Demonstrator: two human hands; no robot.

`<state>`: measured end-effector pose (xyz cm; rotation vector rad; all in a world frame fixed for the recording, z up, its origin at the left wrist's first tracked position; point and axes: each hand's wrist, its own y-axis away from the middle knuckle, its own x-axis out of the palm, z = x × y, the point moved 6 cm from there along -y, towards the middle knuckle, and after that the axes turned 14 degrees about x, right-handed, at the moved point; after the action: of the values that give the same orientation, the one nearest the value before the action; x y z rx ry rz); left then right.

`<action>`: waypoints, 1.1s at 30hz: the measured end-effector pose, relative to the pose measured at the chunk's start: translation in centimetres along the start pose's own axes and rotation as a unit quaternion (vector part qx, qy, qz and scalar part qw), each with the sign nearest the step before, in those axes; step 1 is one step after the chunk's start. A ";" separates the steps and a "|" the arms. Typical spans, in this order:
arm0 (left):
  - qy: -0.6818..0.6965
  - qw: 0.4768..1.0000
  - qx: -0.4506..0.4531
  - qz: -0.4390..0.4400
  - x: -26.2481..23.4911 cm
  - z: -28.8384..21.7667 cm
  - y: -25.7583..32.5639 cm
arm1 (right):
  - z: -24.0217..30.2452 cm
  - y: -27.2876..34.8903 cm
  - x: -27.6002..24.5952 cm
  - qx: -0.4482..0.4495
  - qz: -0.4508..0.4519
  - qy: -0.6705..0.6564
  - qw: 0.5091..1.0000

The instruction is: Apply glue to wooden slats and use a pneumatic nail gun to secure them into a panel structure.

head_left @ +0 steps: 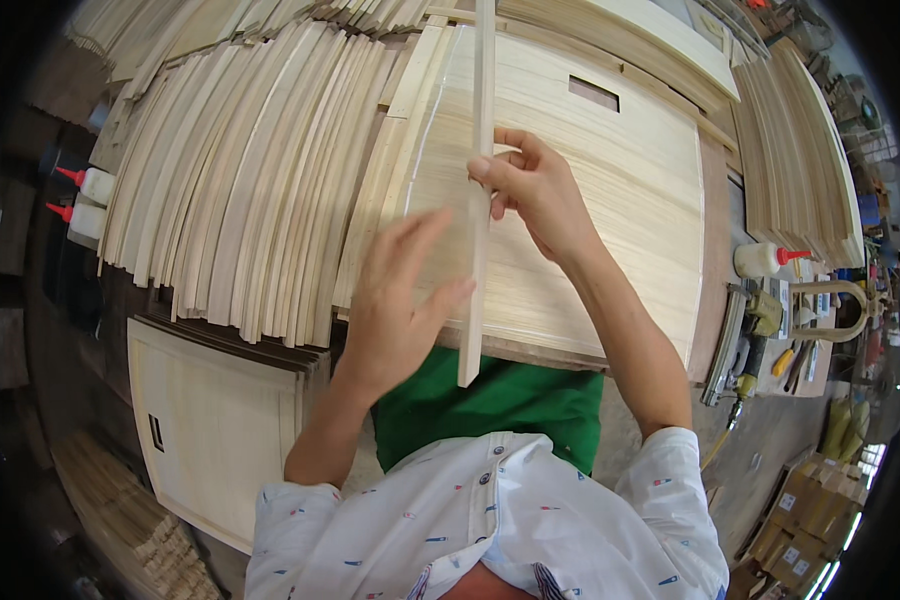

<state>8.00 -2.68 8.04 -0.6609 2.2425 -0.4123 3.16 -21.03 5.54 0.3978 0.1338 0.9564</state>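
Note:
A long, narrow wooden strip [481, 120] runs away from me, lifted above a pale wooden panel [590, 190]. My right hand [535, 190] pinches the strip between thumb and fingers. To the left of the strip, my left hand [395, 300] is open, its fingers apart and somewhat smeared by motion; its thumb tip is close to the strip, and whether they touch I cannot tell. The panel has a rectangular slot near its far edge, and a white line, seemingly glue, follows its borders. Another light strip [415, 90] lies along the panel's left side.
Many wooden strips [260, 170] lie stacked at the left, beside white glue bottles [92, 186] with red tips. At the right are another glue bottle [758, 260], a nail gun [765, 312] and a strip stack [800, 150]. A slotted panel [210, 400] leans at lower left.

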 end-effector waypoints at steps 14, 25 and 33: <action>0.031 0.995 -0.079 -0.058 -0.7 0.4 6.0 | -1.0 -5.3 2.1 0.007 -0.061 -0.042 0.997; 0.025 0.993 -0.105 -0.044 -1.8 0.6 5.8 | -1.8 -6.4 3.1 0.035 -0.061 -0.016 0.997; 0.002 0.995 -0.096 -0.022 -2.1 0.7 5.7 | -2.0 -6.2 3.0 0.035 -0.071 -0.030 0.996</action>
<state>7.86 3.04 6.05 -0.8103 2.2941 -0.2202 9.10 -21.20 1.47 0.4756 0.1398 0.8009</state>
